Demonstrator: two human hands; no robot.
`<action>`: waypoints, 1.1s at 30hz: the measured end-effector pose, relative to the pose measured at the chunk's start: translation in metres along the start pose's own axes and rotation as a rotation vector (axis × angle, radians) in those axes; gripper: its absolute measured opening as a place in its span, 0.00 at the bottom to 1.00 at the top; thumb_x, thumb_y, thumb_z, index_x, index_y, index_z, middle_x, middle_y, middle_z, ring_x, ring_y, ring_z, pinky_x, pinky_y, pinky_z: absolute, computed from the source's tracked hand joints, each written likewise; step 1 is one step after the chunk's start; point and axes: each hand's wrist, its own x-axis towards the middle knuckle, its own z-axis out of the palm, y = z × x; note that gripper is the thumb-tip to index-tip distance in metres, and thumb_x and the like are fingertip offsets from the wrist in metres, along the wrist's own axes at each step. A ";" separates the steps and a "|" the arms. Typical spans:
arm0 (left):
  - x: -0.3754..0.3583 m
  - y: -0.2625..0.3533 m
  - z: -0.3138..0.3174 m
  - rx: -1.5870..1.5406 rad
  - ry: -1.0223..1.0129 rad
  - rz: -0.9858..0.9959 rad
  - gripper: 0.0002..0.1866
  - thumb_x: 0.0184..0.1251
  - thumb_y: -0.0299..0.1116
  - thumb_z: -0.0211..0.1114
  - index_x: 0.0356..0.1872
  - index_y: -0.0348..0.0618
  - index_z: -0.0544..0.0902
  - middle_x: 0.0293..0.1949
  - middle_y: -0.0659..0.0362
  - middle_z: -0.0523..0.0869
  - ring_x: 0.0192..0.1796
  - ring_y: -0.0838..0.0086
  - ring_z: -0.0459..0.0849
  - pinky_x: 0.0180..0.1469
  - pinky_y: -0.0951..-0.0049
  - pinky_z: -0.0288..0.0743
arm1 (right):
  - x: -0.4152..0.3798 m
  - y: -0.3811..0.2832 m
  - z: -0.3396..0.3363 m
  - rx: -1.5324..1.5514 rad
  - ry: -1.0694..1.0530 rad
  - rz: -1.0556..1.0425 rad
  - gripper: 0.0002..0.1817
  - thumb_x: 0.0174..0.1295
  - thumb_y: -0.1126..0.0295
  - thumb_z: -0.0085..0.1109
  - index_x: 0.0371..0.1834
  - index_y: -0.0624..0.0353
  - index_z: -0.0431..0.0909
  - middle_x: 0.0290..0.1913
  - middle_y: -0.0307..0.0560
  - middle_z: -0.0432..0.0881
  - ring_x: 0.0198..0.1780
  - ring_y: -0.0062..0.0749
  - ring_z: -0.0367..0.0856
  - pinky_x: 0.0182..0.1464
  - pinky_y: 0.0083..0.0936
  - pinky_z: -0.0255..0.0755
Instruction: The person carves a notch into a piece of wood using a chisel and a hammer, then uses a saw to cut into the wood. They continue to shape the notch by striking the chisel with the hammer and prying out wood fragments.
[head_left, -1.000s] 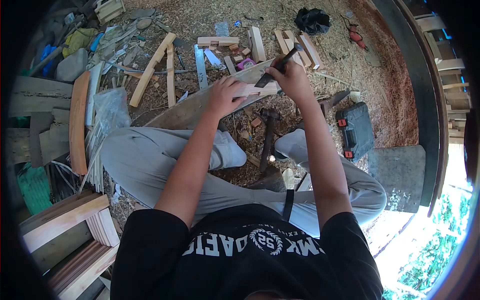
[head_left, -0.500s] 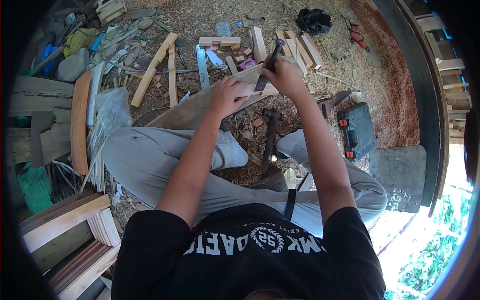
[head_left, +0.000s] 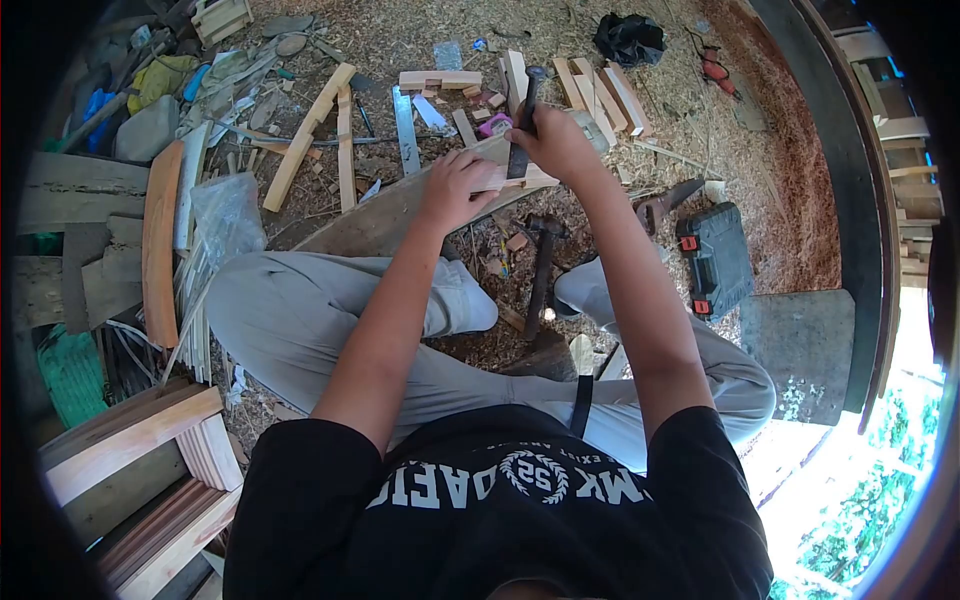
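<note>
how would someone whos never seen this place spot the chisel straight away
Find the long worn plank slanting across the upper middle. On it lies a pale wood piece, with the right hand holding the chisel at it. Unlike the dark hammer lying lower in view, the chisel is hand-held, with a flat blade.

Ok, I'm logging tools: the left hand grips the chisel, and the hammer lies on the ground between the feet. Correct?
Wrong hand: the head view shows the right hand gripping the chisel; the hammer does lie on the ground between the feet.
</note>
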 end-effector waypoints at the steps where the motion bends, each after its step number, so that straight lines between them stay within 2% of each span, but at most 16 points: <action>1: 0.000 0.000 0.000 0.000 -0.002 0.000 0.23 0.58 0.42 0.80 0.55 0.50 0.88 0.54 0.59 0.84 0.58 0.56 0.80 0.64 0.54 0.74 | -0.001 0.001 0.001 0.017 0.011 0.000 0.17 0.64 0.63 0.75 0.42 0.65 0.81 0.34 0.62 0.87 0.40 0.59 0.87 0.43 0.46 0.78; 10: 0.001 -0.001 0.002 -0.029 0.051 0.016 0.24 0.57 0.40 0.80 0.54 0.48 0.84 0.53 0.58 0.83 0.57 0.54 0.80 0.62 0.53 0.74 | -0.015 0.004 0.009 0.008 0.054 0.057 0.16 0.63 0.64 0.75 0.43 0.63 0.81 0.35 0.60 0.88 0.40 0.57 0.88 0.43 0.45 0.79; 13: 0.004 -0.007 0.001 -0.141 0.046 -0.026 0.22 0.60 0.42 0.77 0.54 0.50 0.84 0.52 0.55 0.83 0.60 0.53 0.79 0.64 0.53 0.72 | -0.018 0.001 0.004 0.034 0.053 0.069 0.16 0.63 0.65 0.74 0.44 0.64 0.81 0.37 0.62 0.88 0.42 0.60 0.88 0.45 0.46 0.80; 15: 0.009 -0.011 0.002 -0.243 0.169 -0.156 0.18 0.67 0.42 0.73 0.55 0.49 0.85 0.55 0.54 0.83 0.62 0.53 0.79 0.65 0.53 0.70 | -0.019 0.002 0.002 0.085 0.050 0.062 0.15 0.62 0.66 0.74 0.44 0.65 0.81 0.38 0.63 0.88 0.44 0.62 0.88 0.46 0.49 0.80; 16: 0.019 -0.004 -0.010 -0.241 0.168 -0.155 0.18 0.67 0.42 0.73 0.55 0.49 0.85 0.55 0.54 0.83 0.62 0.53 0.79 0.65 0.53 0.70 | -0.020 0.005 0.002 0.140 0.040 0.065 0.15 0.62 0.68 0.73 0.45 0.65 0.81 0.39 0.63 0.89 0.44 0.61 0.88 0.47 0.47 0.80; 18: 0.049 0.012 -0.037 -0.460 0.269 -0.112 0.15 0.73 0.42 0.69 0.54 0.48 0.87 0.59 0.54 0.84 0.63 0.55 0.78 0.67 0.54 0.68 | -0.021 0.010 0.001 0.196 0.034 0.070 0.15 0.61 0.69 0.73 0.45 0.65 0.81 0.39 0.62 0.89 0.44 0.60 0.88 0.48 0.46 0.80; 22: 0.088 0.045 -0.072 -0.472 0.339 0.035 0.14 0.75 0.42 0.69 0.53 0.47 0.89 0.61 0.57 0.84 0.63 0.56 0.77 0.67 0.56 0.68 | -0.026 0.011 -0.001 0.254 0.007 0.089 0.15 0.60 0.72 0.73 0.46 0.66 0.81 0.40 0.60 0.90 0.44 0.52 0.90 0.49 0.43 0.80; 24: 0.097 0.054 -0.075 -0.386 0.335 0.078 0.15 0.71 0.43 0.73 0.51 0.46 0.89 0.59 0.59 0.85 0.64 0.57 0.77 0.67 0.56 0.67 | -0.028 0.012 0.000 0.280 -0.003 0.115 0.16 0.60 0.73 0.74 0.48 0.66 0.81 0.41 0.58 0.90 0.45 0.49 0.91 0.50 0.41 0.81; 27: 0.100 0.062 -0.073 -0.315 0.350 0.040 0.15 0.69 0.41 0.76 0.50 0.45 0.89 0.57 0.60 0.86 0.63 0.60 0.78 0.67 0.57 0.68 | -0.038 0.018 0.006 0.358 0.111 0.114 0.18 0.60 0.75 0.73 0.52 0.64 0.80 0.44 0.55 0.91 0.47 0.43 0.91 0.51 0.37 0.83; 29: 0.101 0.065 -0.068 -0.329 0.343 0.023 0.14 0.69 0.40 0.76 0.49 0.45 0.89 0.54 0.59 0.86 0.61 0.60 0.79 0.65 0.58 0.70 | -0.049 0.023 0.011 0.532 0.145 0.098 0.18 0.64 0.78 0.70 0.56 0.64 0.78 0.49 0.51 0.90 0.48 0.36 0.90 0.53 0.31 0.82; 30: 0.102 0.065 -0.066 -0.339 0.342 0.008 0.14 0.68 0.39 0.77 0.48 0.44 0.88 0.52 0.58 0.87 0.59 0.60 0.81 0.63 0.59 0.72 | -0.057 0.030 0.018 0.536 0.146 0.106 0.18 0.64 0.78 0.70 0.56 0.64 0.78 0.49 0.51 0.90 0.48 0.36 0.90 0.53 0.31 0.82; 31: 0.102 0.066 -0.062 -0.342 0.333 0.007 0.14 0.68 0.39 0.77 0.48 0.44 0.88 0.52 0.58 0.87 0.59 0.60 0.81 0.63 0.59 0.72 | -0.067 0.039 0.030 0.520 0.252 0.149 0.17 0.65 0.76 0.70 0.56 0.64 0.78 0.49 0.52 0.90 0.49 0.36 0.91 0.53 0.32 0.82; 33: 0.107 0.069 -0.053 -0.628 0.285 -0.023 0.12 0.69 0.38 0.76 0.45 0.43 0.88 0.46 0.57 0.88 0.53 0.62 0.84 0.58 0.62 0.76 | -0.094 0.053 0.051 0.429 0.384 0.311 0.17 0.66 0.73 0.69 0.56 0.65 0.77 0.48 0.55 0.89 0.49 0.40 0.91 0.54 0.34 0.82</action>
